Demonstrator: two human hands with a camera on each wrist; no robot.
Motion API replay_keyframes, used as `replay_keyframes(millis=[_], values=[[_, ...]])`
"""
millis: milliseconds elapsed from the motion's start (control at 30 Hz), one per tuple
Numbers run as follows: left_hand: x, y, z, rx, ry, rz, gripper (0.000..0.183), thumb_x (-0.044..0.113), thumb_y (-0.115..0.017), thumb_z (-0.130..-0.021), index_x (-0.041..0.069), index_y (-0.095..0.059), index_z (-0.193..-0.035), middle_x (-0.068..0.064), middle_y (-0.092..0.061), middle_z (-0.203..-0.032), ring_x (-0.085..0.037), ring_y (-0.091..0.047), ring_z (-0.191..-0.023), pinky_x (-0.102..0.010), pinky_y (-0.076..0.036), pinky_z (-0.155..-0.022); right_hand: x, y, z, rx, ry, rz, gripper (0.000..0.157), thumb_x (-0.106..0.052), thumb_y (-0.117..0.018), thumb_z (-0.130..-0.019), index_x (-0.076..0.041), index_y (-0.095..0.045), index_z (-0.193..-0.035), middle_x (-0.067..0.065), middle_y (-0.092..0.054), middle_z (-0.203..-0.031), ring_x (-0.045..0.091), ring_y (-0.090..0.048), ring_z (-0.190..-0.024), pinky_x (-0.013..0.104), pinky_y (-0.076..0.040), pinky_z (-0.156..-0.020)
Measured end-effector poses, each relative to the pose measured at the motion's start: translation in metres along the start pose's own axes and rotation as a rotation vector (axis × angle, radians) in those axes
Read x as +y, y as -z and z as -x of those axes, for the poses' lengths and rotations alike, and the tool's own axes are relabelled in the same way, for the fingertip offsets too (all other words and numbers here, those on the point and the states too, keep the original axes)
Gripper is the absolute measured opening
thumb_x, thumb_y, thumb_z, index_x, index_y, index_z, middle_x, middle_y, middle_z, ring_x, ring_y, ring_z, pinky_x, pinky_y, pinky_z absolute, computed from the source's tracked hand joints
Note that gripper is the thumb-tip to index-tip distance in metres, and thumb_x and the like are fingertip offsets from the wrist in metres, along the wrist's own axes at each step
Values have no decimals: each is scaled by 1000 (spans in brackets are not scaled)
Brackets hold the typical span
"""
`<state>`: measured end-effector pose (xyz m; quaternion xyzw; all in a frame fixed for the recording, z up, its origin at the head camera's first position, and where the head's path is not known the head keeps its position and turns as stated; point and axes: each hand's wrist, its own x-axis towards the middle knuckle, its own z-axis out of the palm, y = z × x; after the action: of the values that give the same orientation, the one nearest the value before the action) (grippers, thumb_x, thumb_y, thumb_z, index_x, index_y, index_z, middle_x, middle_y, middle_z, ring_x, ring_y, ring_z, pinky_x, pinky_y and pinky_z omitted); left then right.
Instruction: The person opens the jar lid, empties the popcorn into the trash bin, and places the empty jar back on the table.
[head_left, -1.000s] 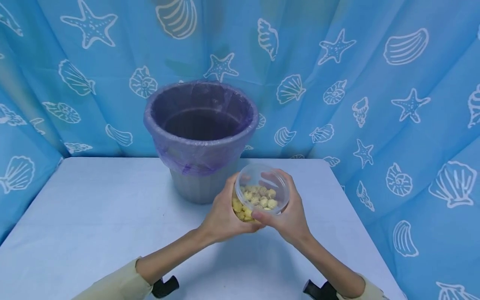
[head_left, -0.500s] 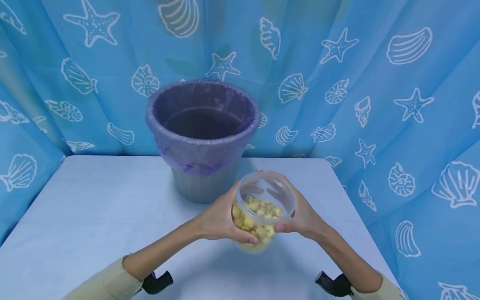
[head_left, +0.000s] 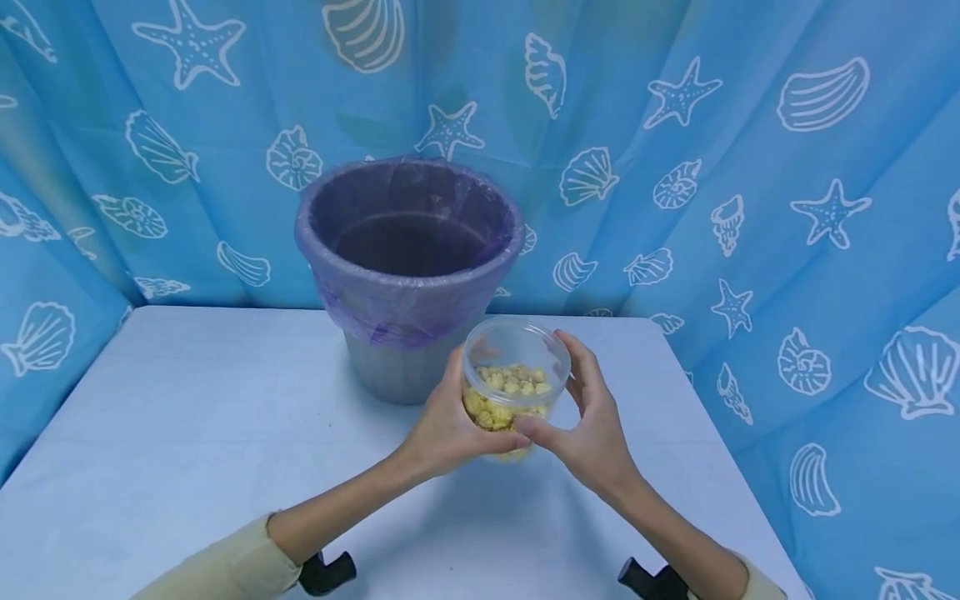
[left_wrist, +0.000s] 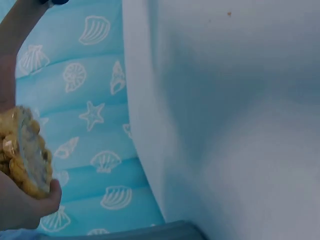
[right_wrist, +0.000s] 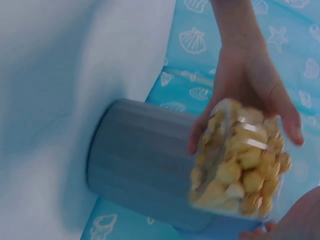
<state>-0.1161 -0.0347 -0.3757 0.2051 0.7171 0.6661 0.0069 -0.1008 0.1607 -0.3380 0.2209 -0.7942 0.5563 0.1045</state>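
A clear plastic jar (head_left: pixel 516 362) of popcorn (head_left: pixel 510 382) is held above the table, close in front of the bin, its round mouth turned up toward the head camera. I cannot tell whether a clear lid covers it. My left hand (head_left: pixel 453 429) grips the jar's left side, thumb across the front. My right hand (head_left: pixel 592 433) holds the right side, its thumb on the front and fingers by the rim, with a gap at the palm. The right wrist view shows popcorn (right_wrist: pixel 250 167) pressed against the jar's wall, beside my left hand (right_wrist: pixel 242 82).
A grey bin (head_left: pixel 405 367) lined with a purple bag (head_left: pixel 397 312) stands at the back of the white table (head_left: pixel 187 433). Behind and beside it hangs a blue curtain (head_left: pixel 495 50) with shell and starfish drawings.
Half a second ago the jar came lower and nearer with more of its side showing; now it is back up near the bin. My right hand has shifted round its side.
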Motion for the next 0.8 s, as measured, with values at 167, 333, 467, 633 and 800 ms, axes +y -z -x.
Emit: replay_keyframes(millis=[167, 333, 467, 633, 800], values=[[-5, -1, 3, 43, -14, -20, 113, 24, -94, -67, 21, -23, -154, 1, -41, -145, -22, -47, -124, -43, -47, -98, -6, -10, -5, 6, -69, 21, 93, -21, -84, -80, -4, -28, -153, 11, -38, -151, 30, -37, -135, 60, -28, -111], [-4, 4, 5, 9, -21, -36, 113, 23, -94, -65, 19, -24, -153, 0, -41, -145, -22, -48, -123, -42, -48, -98, -5, -10, -8, -44, -65, -35, 93, -24, -85, -80, -5, -29, -152, 11, -38, -149, 29, -40, -129, 56, -36, -106], [-1, 12, 7, -65, -10, -16, 115, 19, -94, -65, 21, -21, -154, -1, -39, -149, -21, -45, -127, -43, -44, -102, 0, -1, -12, -154, -3, -110, 92, -31, -83, -83, -3, -28, -152, 13, -37, -150, 33, -39, -130, 39, -42, -105], [1, 18, 10, -150, 4, 2, 114, 17, -93, -66, 23, -21, -154, -1, -39, -151, -22, -44, -130, -46, -40, -106, 10, 12, -18, -324, 64, -206, 94, -41, -78, -87, 0, -26, -153, 20, -34, -153, 39, -36, -135, 37, -42, -106], [-1, 19, 10, -170, -5, -14, 114, 16, -94, -65, 26, -22, -153, -2, -39, -151, -20, -45, -128, -47, -39, -106, 15, 15, -18, -390, 56, -227, 99, -51, -73, -87, -5, -20, -157, 17, -27, -158, 35, -30, -141, 66, -32, -105]])
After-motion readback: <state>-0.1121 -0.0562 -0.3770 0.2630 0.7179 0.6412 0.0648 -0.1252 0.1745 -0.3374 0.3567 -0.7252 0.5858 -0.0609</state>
